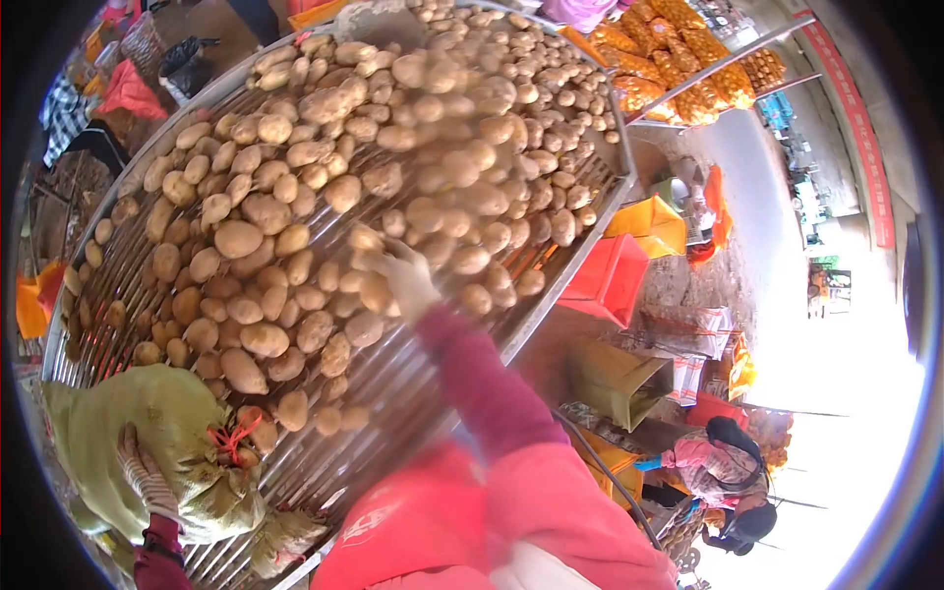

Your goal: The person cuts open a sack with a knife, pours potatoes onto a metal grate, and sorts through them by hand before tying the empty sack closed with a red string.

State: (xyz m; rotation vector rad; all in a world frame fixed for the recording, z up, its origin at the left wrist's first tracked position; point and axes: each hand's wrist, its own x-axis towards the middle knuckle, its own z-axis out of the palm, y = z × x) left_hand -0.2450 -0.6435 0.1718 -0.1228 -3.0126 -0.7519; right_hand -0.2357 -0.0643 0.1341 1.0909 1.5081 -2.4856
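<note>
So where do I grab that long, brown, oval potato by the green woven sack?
I'd come from above and hold the long brown potato around its middle, thumb and fingers on its long sides: it lies flat, with its top uncovered.

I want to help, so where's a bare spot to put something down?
Best looks the bare slats between the green sack, the potatoes and the red apron. Only a small gap shows among the potatoes near the right hand. The middle and far side are crowded with potatoes.

Brown potatoes [238, 239], heaped on slats [317, 460]
</note>
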